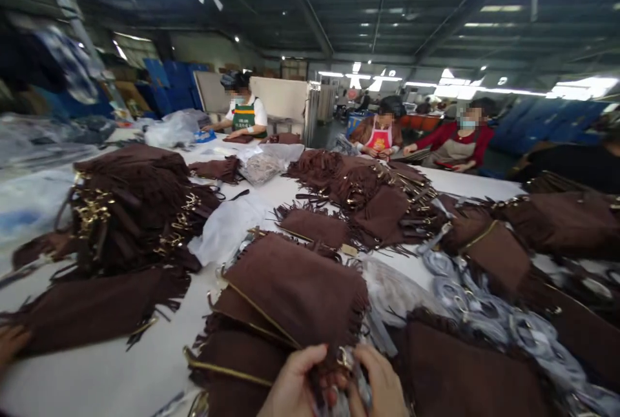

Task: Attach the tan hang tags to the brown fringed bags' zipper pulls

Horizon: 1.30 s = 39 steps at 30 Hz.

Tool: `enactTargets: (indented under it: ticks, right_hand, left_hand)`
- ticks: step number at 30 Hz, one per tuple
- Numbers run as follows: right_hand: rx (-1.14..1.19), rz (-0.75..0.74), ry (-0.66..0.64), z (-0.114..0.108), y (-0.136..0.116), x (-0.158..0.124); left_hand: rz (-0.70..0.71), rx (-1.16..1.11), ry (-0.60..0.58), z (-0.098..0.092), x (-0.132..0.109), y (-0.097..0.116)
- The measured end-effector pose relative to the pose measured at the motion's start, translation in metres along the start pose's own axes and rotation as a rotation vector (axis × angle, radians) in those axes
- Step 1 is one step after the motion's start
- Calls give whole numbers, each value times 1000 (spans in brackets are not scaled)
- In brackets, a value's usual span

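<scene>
My left hand (296,383) and my right hand (380,378) are close together at the bottom middle, fingers closed around a gold-coloured metal clasp (345,357). Clear plastic or a wrapped strap shows between the fingers, partly hidden and blurred. The clasp sits at the near corner of a brown fringed bag (295,281) with a gold zip along its left edge. That bag lies on top of more brown bags (242,365) of the same kind. To the right of my right hand lies another brown fringed bag (469,365).
Bundled grey straps (484,307) in plastic lie at the right. A tall pile of brown bags with gold clasps (130,210) stands on the white table (87,381) at the left. A co-worker's hand (12,343) touches a bag at the left edge. Several people work across the table.
</scene>
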State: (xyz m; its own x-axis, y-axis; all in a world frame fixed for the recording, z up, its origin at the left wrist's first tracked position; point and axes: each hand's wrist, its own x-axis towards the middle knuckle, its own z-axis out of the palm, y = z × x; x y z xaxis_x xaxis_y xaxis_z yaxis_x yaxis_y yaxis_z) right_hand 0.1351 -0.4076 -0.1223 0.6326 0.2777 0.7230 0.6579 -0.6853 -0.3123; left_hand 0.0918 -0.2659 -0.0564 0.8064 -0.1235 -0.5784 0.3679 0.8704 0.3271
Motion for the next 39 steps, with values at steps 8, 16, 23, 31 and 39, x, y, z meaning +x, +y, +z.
enactTargets:
  ticks: [8, 16, 23, 31, 39]
  right_hand:
    - [42, -159, -20, -14, -6, 50]
    - [20, -484, 52, -48, -15, 80]
    - [79, -252, -43, -28, -30, 25]
    - [158, 35, -135, -8, -20, -13]
    - [381, 270, -270, -17, 6, -9]
  left_hand:
    - [-32, 17, 21, 19, -15, 17]
    - [136, 21, -12, 11, -10, 16]
    - [60, 119, 104, 3, -8, 6]
    - [57, 190, 210, -3, -3, 6]
    - [79, 220, 307, 1, 4, 10]
